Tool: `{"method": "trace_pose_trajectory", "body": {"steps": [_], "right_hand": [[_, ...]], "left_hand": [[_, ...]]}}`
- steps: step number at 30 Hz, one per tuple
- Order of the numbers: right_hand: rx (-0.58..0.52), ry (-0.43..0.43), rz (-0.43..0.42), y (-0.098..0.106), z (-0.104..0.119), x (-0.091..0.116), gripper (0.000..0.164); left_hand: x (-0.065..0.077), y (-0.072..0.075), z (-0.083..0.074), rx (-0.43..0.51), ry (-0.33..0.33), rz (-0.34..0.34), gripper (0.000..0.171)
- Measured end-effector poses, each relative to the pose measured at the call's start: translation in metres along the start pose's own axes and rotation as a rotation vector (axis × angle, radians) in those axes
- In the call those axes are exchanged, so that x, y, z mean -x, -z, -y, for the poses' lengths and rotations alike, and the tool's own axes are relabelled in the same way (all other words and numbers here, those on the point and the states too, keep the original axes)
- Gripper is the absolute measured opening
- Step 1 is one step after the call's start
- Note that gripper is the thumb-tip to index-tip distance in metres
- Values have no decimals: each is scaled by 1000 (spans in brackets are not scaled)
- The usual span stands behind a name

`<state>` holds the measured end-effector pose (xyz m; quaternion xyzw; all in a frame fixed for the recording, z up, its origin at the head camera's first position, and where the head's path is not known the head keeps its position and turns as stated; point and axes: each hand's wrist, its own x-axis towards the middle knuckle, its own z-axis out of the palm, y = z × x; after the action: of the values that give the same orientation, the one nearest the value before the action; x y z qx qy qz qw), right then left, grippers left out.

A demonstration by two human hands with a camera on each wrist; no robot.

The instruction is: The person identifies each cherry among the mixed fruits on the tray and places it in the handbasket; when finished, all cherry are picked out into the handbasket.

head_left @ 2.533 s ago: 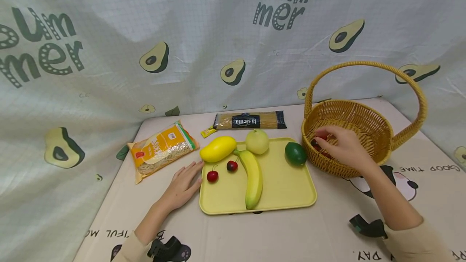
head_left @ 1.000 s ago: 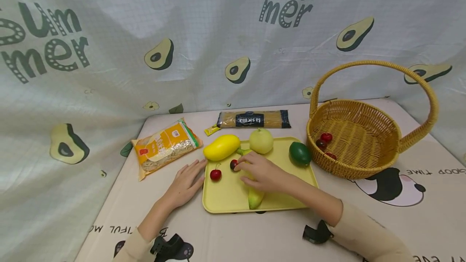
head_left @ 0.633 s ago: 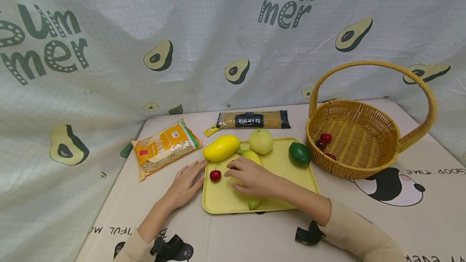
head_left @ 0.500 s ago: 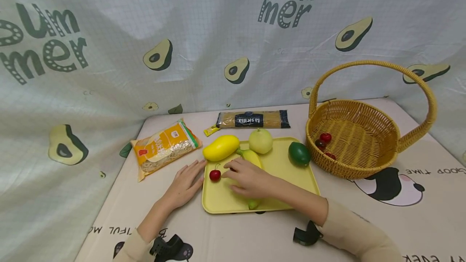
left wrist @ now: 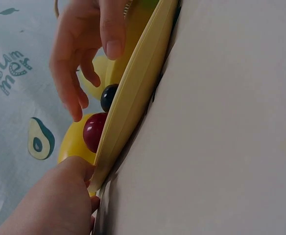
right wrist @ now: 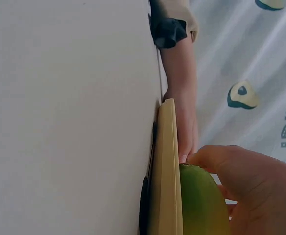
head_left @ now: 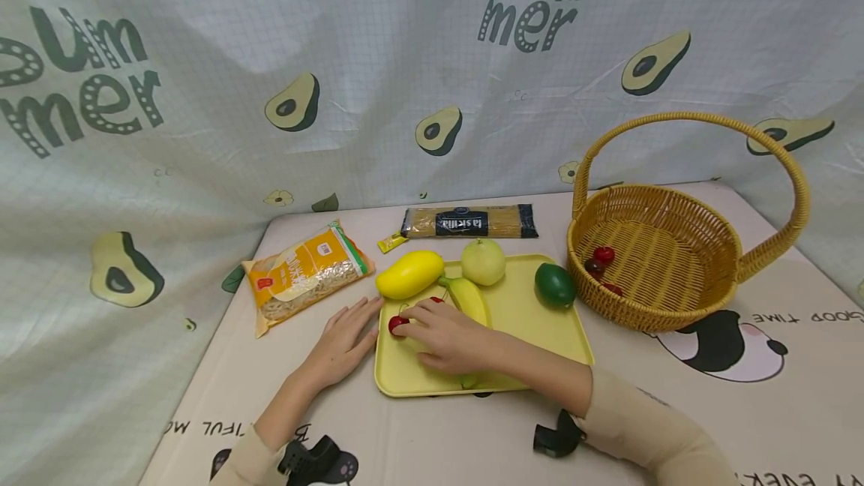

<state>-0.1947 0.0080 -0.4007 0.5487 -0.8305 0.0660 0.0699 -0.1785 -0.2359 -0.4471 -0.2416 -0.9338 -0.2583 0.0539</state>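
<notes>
two cherries sit on the yellow tray (head_left: 533,321) in front of you. the near cherry (head_left: 396,326) is toward the tray's left side, with the fingertips of your right hand (head_left: 448,336) just over it; whether they touch it, you cannot tell. that hand grasps nothing, its fingers reaching down and spread from the thumb. the far cherry (head_left: 437,299) is mostly hidden by your right hand in the head view, but the left wrist view shows its dark side, beneath the same hand.

your left hand (head_left: 343,340) is free too, lying palm down on the table (head_left: 486,437) with its fingertips at the tray's left edge.

under and behind your right hand runs the banana (head_left: 472,298). the mango (head_left: 408,274) lies at the tray's back left corner, the pale green fruit (head_left: 483,262) at the back edge, and the avocado (head_left: 555,286) near the right edge, close to the basket (head_left: 648,315). three more cherries (head_left: 604,254) rest in the basket, at its left side.

behind the tray lie the pasta (head_left: 499,221) and a small sachet (head_left: 391,242); the orange bag (head_left: 307,276) is off to the left.
</notes>
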Motion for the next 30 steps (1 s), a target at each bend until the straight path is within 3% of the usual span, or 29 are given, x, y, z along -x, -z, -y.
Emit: {"method": "trace_pose_trajectory", "body": {"steps": [6,18,26,30], "right_hand": [[28,-4,51,-2,3,-1,48],[56,0,24,-7,2,-4,47],[68,-2,-2,-7,0,-5,32],[66,-12,-26,-3,0,-9,33]], "left_hand": [[0,-1,1,-3,-3,-1,49],[1,-1,1,-2,-2,-3,49],[0,-1,0,3,2,0,49],[-1,0,0,0,2,-3,49]]}}
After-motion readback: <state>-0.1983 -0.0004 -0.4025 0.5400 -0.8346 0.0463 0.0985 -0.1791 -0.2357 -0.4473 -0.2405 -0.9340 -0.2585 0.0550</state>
